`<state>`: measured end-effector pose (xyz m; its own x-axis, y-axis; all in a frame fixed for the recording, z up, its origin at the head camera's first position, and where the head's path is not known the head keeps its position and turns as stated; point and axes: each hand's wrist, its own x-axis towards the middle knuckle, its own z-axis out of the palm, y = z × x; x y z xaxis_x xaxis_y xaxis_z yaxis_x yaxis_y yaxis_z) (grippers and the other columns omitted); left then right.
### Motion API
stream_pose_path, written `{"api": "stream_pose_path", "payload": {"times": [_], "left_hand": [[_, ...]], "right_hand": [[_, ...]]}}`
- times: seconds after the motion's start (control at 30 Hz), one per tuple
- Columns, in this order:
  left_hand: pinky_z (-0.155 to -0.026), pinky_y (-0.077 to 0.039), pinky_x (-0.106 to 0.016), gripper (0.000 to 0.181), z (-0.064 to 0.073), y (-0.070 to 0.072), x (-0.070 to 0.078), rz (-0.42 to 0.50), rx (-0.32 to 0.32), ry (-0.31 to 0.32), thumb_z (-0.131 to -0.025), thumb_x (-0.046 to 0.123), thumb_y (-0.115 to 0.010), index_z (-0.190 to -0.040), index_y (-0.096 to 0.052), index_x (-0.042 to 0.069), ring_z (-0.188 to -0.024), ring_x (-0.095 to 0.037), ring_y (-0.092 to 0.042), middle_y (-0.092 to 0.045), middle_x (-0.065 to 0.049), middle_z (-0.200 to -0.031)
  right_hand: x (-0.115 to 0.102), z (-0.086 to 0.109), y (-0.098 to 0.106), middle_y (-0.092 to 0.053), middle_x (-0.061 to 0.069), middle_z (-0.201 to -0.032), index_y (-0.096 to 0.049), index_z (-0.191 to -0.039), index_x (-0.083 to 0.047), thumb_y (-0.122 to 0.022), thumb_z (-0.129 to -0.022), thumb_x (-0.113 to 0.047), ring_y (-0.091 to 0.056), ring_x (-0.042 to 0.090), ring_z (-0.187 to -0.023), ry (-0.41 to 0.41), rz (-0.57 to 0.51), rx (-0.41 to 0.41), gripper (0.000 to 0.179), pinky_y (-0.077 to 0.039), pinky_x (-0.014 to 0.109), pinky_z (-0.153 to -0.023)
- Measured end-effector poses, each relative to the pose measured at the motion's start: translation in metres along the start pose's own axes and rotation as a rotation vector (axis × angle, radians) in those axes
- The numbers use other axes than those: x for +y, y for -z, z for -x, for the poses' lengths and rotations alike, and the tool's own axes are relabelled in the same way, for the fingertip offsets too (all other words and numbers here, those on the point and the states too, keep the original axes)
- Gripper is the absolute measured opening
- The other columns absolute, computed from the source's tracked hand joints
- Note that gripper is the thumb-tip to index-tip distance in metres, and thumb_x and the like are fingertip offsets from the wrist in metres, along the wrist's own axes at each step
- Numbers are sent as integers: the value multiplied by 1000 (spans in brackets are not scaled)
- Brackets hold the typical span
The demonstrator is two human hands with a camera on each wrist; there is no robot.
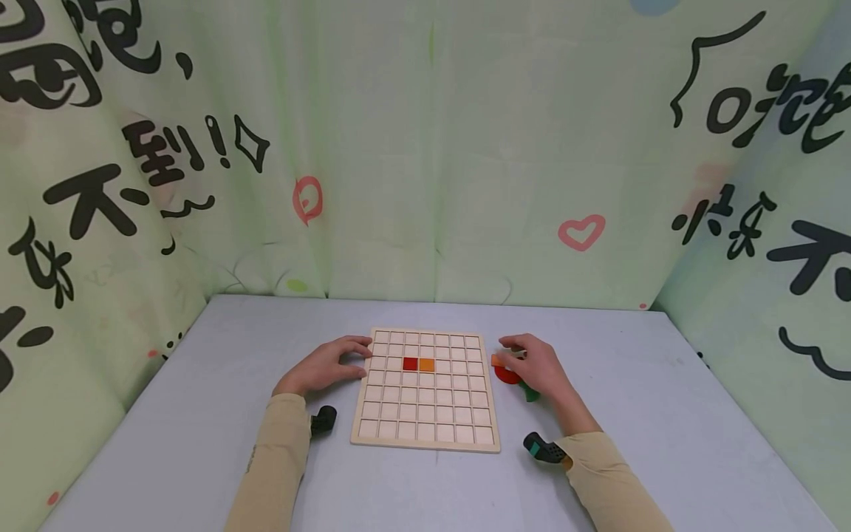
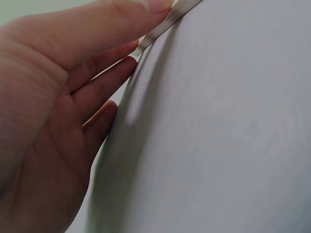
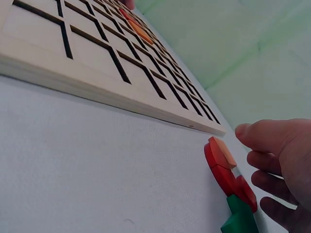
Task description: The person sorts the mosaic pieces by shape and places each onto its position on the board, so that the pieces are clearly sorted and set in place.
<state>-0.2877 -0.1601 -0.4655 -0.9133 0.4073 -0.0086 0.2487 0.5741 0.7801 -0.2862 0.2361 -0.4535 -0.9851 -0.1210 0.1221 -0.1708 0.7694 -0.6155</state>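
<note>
A wooden grid board [image 1: 425, 446] lies flat on the table, a red square [image 1: 410, 363] and an orange square [image 1: 427, 364] side by side in its upper cells. At the board's left edge, my left hand [image 1: 326, 363] rests with fingers extended and fingertips against the rim. Just right of the board, my right hand [image 1: 540, 364] hovers around a small cluster of pieces, its fingers loosely bent with nothing between them. That cluster holds an orange piece [image 3: 222, 154], rounded red pieces [image 3: 221, 177] and a green piece [image 3: 240, 218], partly covered by the hand in the head view.
The pale table [image 1: 266, 325] backs onto a light green curtain [image 1: 379, 185] with black lettering and red doodles. Black wrist devices, one by the left wrist [image 1: 323, 420] and another by the right wrist [image 1: 544, 448], stick out close above the table.
</note>
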Motion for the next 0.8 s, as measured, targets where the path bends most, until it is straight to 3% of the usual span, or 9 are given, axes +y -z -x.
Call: {"api": "stream_pose_path", "payload": {"times": [0.8], "left_hand": [[-115,-29,-47,31,0,0,-1,12,2,-15,-86,16,-75,-116,-68,11,-142,-30,-33,-47,-6,-147]], "right_hand": [[5,1,-2,-66,19,-115,-68,-116,1,-69,-91,-18,-59,35,-107,96,66,-37,32,-49,50,-93]]}}
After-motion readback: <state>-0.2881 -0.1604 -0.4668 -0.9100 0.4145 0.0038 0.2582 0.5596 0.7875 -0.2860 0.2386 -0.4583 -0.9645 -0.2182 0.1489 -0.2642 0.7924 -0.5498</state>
